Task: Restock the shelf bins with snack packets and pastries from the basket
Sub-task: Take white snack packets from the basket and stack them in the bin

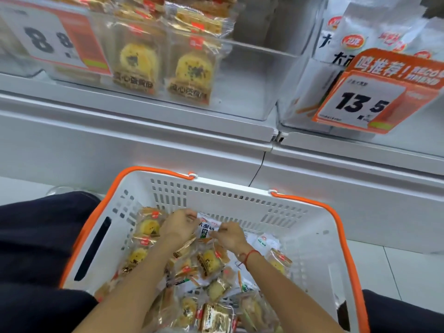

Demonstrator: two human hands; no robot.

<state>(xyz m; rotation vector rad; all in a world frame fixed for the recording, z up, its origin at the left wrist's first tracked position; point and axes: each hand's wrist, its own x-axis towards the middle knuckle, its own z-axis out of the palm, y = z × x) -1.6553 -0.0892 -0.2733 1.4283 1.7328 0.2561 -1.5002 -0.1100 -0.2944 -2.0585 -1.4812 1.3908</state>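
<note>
Both hands are reaching down into the basket [300,227] and closing on the same white snack packet [206,229]. Left hand [179,225] is curling its fingers over the packet's left edge, knuckles up, while right hand [230,236] is pinching the packet's right edge between thumb and fingertips. That packet is white with dark printed characters and a green patch, and it is lying tilted near the far wall of the basket, between the two hands.

Forearms are stretching forward from the bottom of the view and converging toward the packet; a red string bracelet [248,257] is sitting on the right wrist.

Beneath and around the forearms, clear-wrapped pastries [209,259] with yellow tops and dark specks are lying jumbled across the basket floor, mixed with a few more white packets just right of the right hand. White perforated walls and orange handles are framing the basket, which is sitting between the person's dark-trousered knees.

Beyond the hands, a clear shelf bin [249,75] is holding the same yellow pastries upright at its left side. Further right, another bin is holding white packets [360,34] behind an orange price tag [374,97] reading 13.5.
</note>
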